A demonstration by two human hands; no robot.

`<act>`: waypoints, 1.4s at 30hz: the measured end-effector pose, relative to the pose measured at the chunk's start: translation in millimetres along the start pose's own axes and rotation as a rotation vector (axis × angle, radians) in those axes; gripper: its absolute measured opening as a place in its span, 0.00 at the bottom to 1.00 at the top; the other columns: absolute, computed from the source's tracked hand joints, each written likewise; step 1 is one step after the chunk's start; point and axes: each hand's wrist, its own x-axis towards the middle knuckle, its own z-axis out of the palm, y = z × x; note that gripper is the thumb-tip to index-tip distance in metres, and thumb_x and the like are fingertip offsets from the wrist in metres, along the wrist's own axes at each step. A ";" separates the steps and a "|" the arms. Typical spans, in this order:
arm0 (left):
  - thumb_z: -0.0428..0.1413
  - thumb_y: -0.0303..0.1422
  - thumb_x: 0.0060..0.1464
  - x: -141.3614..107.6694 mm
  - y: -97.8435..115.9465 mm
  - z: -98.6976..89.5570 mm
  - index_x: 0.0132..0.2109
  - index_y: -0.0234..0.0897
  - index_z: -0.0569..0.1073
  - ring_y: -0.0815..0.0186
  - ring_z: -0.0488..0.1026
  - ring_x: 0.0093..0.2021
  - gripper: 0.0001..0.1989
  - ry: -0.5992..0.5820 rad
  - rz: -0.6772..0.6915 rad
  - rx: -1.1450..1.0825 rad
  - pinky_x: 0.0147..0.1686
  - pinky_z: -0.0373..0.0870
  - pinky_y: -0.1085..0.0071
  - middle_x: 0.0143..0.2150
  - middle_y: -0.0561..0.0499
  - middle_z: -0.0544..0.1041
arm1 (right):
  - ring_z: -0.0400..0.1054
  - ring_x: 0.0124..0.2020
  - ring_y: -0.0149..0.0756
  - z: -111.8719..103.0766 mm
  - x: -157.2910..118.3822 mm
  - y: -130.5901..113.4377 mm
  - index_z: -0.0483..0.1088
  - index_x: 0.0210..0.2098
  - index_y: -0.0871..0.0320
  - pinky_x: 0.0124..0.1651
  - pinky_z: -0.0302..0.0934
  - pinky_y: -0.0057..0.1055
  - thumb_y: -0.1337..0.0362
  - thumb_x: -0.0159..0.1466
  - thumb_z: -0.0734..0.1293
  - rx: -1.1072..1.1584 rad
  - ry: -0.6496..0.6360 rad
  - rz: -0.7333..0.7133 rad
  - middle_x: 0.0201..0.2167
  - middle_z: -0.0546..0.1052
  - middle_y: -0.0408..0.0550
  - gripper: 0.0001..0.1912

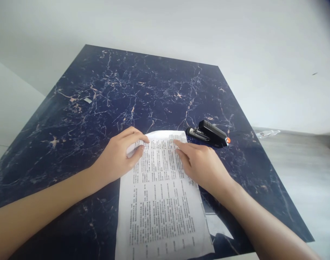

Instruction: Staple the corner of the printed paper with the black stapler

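Observation:
A long printed paper (162,209) lies lengthwise before me on the dark table, its far edge slightly raised and curled at the left. My left hand (124,151) is closed at the paper's far left corner, thumb and bent fingers on the sheet. At the upper right side, my right hand (198,160) presses its index finger and thumb onto the print, the other fingers tucked out of sight. Just beyond the right hand rests a black stapler (212,134) with an orange-red tip, touched by neither hand.
The blue-black marbled table (154,90) narrows toward a pale wall. A small pale scrap (88,100) lies on its left part. Beneath my right forearm is a whitish patch (217,225), partly hidden. A clear plastic wrapper (268,134) lies past the table's right edge.

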 end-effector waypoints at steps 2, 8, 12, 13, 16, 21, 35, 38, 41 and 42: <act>0.54 0.27 0.67 -0.1 0.1 -0.2 0.49 0.42 0.77 0.64 0.77 0.48 0.09 0.000 -0.002 -0.004 0.51 0.76 0.63 0.49 0.51 0.77 | 0.78 0.34 0.45 -6.6 0.3 4.1 0.79 0.57 0.61 0.34 0.66 0.38 0.64 0.74 0.58 0.016 0.080 0.098 0.38 0.84 0.55 0.21; 0.54 0.27 0.67 0.1 0.6 -0.5 0.49 0.42 0.77 0.64 0.77 0.48 0.09 0.000 0.005 -0.009 0.51 0.76 0.62 0.49 0.51 0.77 | 0.71 0.25 0.36 -13.2 -2.2 -0.4 0.67 0.70 0.53 0.27 0.55 0.32 0.71 0.69 0.59 -0.014 -0.068 -0.003 0.29 0.81 0.49 0.31; 0.54 0.27 0.66 -0.2 -0.3 -0.8 0.49 0.42 0.77 0.64 0.77 0.48 0.09 0.002 0.009 -0.005 0.52 0.75 0.61 0.48 0.51 0.77 | 0.69 0.26 0.35 -7.5 -2.6 -3.5 0.67 0.70 0.52 0.27 0.53 0.31 0.76 0.64 0.59 -0.102 -0.155 -0.052 0.32 0.79 0.49 0.36; 0.55 0.27 0.66 -0.3 -0.5 -0.8 0.48 0.42 0.77 0.64 0.77 0.48 0.08 -0.001 0.006 -0.005 0.52 0.75 0.61 0.48 0.51 0.77 | 0.70 0.28 0.35 -7.6 -2.1 -2.5 0.69 0.69 0.53 0.29 0.55 0.31 0.77 0.64 0.59 -0.102 -0.141 -0.047 0.33 0.79 0.50 0.36; 0.55 0.27 0.66 -0.8 -0.4 -0.7 0.48 0.42 0.77 0.64 0.77 0.48 0.08 -0.008 0.000 -0.009 0.53 0.75 0.61 0.48 0.52 0.77 | 0.72 0.41 0.42 -10.3 -0.6 1.7 0.76 0.61 0.57 0.38 0.66 0.35 0.79 0.63 0.58 -0.088 -0.047 -0.092 0.41 0.79 0.54 0.31; 0.54 0.27 0.66 -0.8 -0.5 0.0 0.48 0.41 0.77 0.64 0.77 0.48 0.09 -0.008 0.001 -0.017 0.53 0.74 0.60 0.48 0.51 0.77 | 0.68 0.58 0.49 -3.2 -0.7 3.1 0.75 0.59 0.62 0.61 0.67 0.48 0.82 0.61 0.56 -0.041 0.054 -0.204 0.61 0.73 0.59 0.31; 0.54 0.27 0.66 -1.0 -1.8 -0.3 0.48 0.41 0.77 0.63 0.76 0.49 0.08 -0.024 -0.007 -0.008 0.53 0.75 0.58 0.49 0.50 0.77 | 0.70 0.56 0.47 0.6 1.6 1.1 0.76 0.54 0.59 0.58 0.70 0.46 0.83 0.59 0.56 0.023 0.022 -0.158 0.57 0.76 0.57 0.30; 0.54 0.27 0.66 -0.3 -1.8 -0.4 0.48 0.41 0.77 0.62 0.77 0.49 0.08 -0.026 -0.007 0.002 0.54 0.75 0.58 0.49 0.50 0.77 | 0.70 0.57 0.46 3.7 2.6 -3.6 0.75 0.57 0.60 0.61 0.68 0.46 0.83 0.59 0.56 0.032 0.013 -0.216 0.59 0.75 0.56 0.32; 0.54 0.28 0.67 -0.8 -0.8 -0.5 0.49 0.41 0.77 0.62 0.77 0.49 0.09 -0.043 -0.013 0.013 0.54 0.75 0.58 0.51 0.50 0.77 | 0.71 0.55 0.46 -1.9 3.3 -1.9 0.77 0.56 0.59 0.59 0.69 0.45 0.82 0.61 0.57 0.056 0.040 -0.182 0.56 0.77 0.56 0.30; 0.54 0.28 0.67 -1.3 -0.5 -0.2 0.49 0.41 0.77 0.62 0.77 0.49 0.09 -0.047 -0.012 0.022 0.54 0.75 0.57 0.51 0.49 0.77 | 0.72 0.54 0.46 -6.1 3.5 0.5 0.77 0.56 0.59 0.58 0.69 0.45 0.81 0.63 0.57 0.084 0.068 -0.172 0.55 0.78 0.55 0.29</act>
